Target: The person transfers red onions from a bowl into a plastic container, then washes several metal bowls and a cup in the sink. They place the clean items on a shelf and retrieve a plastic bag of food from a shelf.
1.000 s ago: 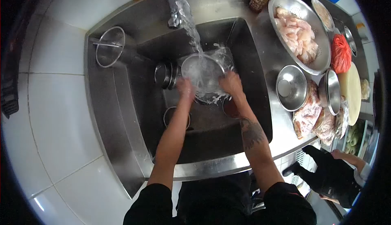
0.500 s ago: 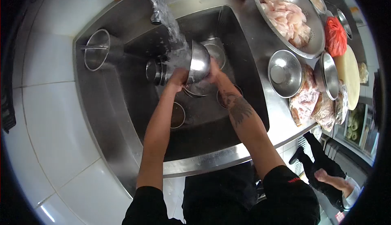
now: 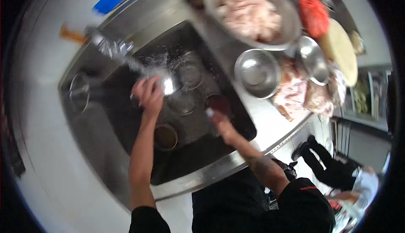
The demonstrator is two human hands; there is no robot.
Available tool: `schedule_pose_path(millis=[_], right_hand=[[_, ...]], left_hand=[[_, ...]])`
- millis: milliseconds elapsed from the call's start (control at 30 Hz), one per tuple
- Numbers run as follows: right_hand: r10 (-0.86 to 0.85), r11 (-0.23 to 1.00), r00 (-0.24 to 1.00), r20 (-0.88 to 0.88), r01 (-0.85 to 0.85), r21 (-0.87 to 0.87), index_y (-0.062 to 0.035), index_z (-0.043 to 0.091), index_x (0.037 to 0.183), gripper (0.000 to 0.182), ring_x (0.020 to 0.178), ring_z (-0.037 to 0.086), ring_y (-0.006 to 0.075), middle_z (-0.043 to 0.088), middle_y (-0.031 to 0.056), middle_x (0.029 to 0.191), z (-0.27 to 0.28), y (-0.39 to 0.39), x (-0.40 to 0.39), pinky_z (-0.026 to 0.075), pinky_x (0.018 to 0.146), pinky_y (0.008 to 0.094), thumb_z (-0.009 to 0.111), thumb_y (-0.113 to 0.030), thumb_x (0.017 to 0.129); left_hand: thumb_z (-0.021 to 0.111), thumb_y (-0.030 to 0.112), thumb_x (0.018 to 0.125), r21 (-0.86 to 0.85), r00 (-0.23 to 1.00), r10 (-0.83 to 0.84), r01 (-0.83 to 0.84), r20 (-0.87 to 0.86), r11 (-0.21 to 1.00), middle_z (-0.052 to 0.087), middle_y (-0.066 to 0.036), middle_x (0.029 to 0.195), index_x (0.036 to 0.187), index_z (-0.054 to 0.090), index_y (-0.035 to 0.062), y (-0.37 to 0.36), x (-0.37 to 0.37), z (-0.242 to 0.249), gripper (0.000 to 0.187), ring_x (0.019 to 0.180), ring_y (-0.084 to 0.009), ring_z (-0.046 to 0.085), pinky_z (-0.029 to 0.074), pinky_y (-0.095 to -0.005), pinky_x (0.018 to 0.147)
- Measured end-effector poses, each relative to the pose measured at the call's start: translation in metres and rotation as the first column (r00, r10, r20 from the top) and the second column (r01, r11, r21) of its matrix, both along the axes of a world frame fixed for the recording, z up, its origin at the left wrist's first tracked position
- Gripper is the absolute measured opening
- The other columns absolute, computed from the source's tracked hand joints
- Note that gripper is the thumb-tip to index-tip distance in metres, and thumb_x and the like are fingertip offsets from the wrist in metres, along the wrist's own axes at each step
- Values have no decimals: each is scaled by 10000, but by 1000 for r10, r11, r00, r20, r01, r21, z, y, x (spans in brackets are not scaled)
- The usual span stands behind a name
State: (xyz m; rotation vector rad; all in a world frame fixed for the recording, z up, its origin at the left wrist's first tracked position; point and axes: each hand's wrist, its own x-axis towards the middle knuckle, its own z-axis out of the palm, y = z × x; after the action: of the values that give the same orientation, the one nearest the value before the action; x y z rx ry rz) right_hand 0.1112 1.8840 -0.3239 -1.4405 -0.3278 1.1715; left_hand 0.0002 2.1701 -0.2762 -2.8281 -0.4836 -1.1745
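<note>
My left hand (image 3: pixel 149 93) is in the sink (image 3: pixel 185 161), its fingers curled over a shiny metal bowl (image 3: pixel 168 86) under the running water. Spray partly hides the bowl. Nearer the right wall of the sink, my right hand (image 3: pixel 221 121) is low beside a round reddish container (image 3: pixel 219 104). A small white spot shows at its fingertips, too blurred to name. The tap (image 3: pixel 112 47) pours a stream toward the bowl. Another round container (image 3: pixel 165 137) with brownish contents sits at the near left of the sink floor, and round metal dishes (image 3: pixel 190 74) lie farther back.
On the right counter are a large colander (image 3: pixel 291 39) of pale raw meat (image 3: pixel 253 17), a metal bowl (image 3: pixel 257 73), stacked bowls (image 3: pixel 312 60), bagged meat (image 3: pixel 291 89) and a red bag (image 3: pixel 313 15). A metal pot (image 3: pixel 79 93) stands left. Another person (image 3: pixel 337 165) is at lower right.
My right hand has left the bowl and moved toward me and down to the sink's right side. My left hand stays with the bowl. The view has turned and shifted right.
</note>
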Motion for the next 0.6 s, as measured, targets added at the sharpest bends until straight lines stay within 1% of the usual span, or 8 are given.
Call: schedule_pose_path(millis=[100, 133, 167, 233, 333, 367, 433, 600], right_hand=[[87, 991, 959, -269, -110, -74, -7, 539, 1242, 380, 1102, 534, 188, 604, 101, 1189, -9, -39, -24, 411, 957, 338, 542, -220, 927], [21, 983, 910, -414, 56, 174, -57, 340, 1425, 575, 1133, 524, 166, 548, 91, 1278, -40, -59, -47, 454, 825, 284, 551, -289, 944], [177, 930, 952, -249, -244, -273, -30, 483, 1327, 490, 1118, 524, 165, 597, 93, 1218, 39, -31, -16, 422, 915, 290, 559, -316, 936], [234, 937, 948, -217, -279, -208, -48, 471, 1348, 509, 1119, 523, 168, 589, 93, 1240, 21, -30, -15, 416, 927, 291, 567, -327, 933], [150, 948, 915, -376, -241, -208, -38, 469, 1349, 504, 1131, 514, 164, 576, 88, 1256, 43, -32, 0, 395, 965, 297, 562, -316, 938], [29, 974, 981, -193, 15, 226, -15, 479, 1337, 510, 1117, 524, 162, 576, 69, 1241, 2, -48, -21, 405, 941, 292, 564, -320, 938], [87, 936, 985, -151, -29, 351, -29, 426, 1371, 515, 1303, 371, 183, 416, 105, 1411, 55, -47, -3, 286, 1093, 345, 582, -267, 941], [123, 979, 923, -364, -173, -108, -33, 473, 1317, 475, 1112, 473, 128, 549, 62, 1211, 50, -24, 6, 385, 923, 260, 581, -306, 943]], left_hand=[[726, 64, 766, 102, 982, -163, 154, 94, 983, 578, -59, 1054, 735, 534, 82, -30, 19, 38, 195, 1026, -278, 420, 371, -442, 843], [738, 71, 763, 73, 963, -215, 205, 161, 976, 522, -64, 1044, 753, 495, 88, -46, 32, 56, 243, 1029, -283, 393, 386, -450, 826], [750, 77, 761, 51, 937, -264, 260, 227, 964, 466, -70, 1034, 771, 457, 93, -62, 44, 75, 294, 1032, -289, 367, 400, -459, 810], [757, 154, 765, 38, 794, -451, 479, 408, 877, 435, -73, 1001, 772, 415, 105, -106, 109, 141, 345, 998, -274, 433, 446, -418, 747], [693, 6, 659, -229, 831, -297, 440, 470, 868, 549, -106, 811, 774, 533, 23, -175, 219, 197, 197, 741, -279, 543, 443, -374, 656], [659, -31, 630, -485, 815, -301, 547, 496, 682, 546, -145, 761, 813, 545, 3, -193, 257, 192, 218, 724, -330, 544, 433, -414, 654], [592, -37, 652, -778, 912, -235, 410, 337, 475, 566, -250, 822, 900, 548, -14, -227, 333, 163, 253, 792, -437, 555, 437, -489, 727], [623, 71, 792, -857, 890, -267, 437, 369, 274, 572, -231, 896, 1073, 464, -22, -254, 315, 132, 336, 767, -363, 598, 486, -434, 664]])
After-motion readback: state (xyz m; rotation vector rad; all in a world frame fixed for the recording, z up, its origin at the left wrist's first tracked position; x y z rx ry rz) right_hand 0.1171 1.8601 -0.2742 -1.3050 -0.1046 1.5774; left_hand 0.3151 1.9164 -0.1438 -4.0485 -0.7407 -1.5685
